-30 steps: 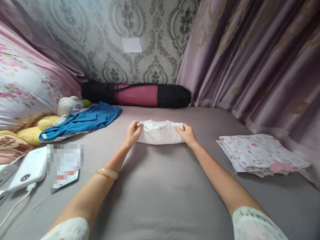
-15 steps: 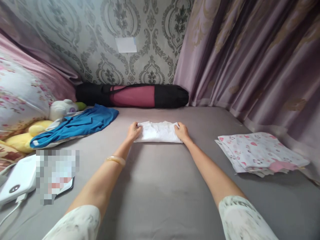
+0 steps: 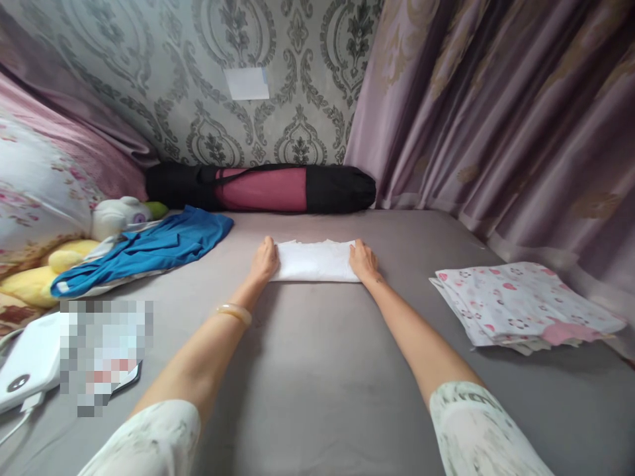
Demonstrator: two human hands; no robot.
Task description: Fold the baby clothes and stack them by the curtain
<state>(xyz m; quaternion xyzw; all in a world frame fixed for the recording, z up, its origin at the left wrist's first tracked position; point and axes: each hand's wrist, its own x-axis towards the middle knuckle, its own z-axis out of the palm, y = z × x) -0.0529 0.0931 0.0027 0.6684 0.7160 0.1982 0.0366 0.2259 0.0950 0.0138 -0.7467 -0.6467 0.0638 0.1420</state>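
A folded white cloth lies as a flat, narrow band on the grey bed sheet, its back edge a little ragged. My left hand is closed around its left end, and a pale bangle circles that wrist. At the right end my right hand grips the cloth with fingers curled at the back corner. What kind of cloth article it is, the folds do not show.
Folded pink-and-white printed fabric lies to the right. On the left are a blue garment, plush toys, a white power bank with a cable, and a pixelated item. A long black-and-red bag lies along the wall.
The top of the white cloth has become smoother, with its back edge turned over more evenly. Both hands have rolled forward over its ends. The view has shifted slightly.
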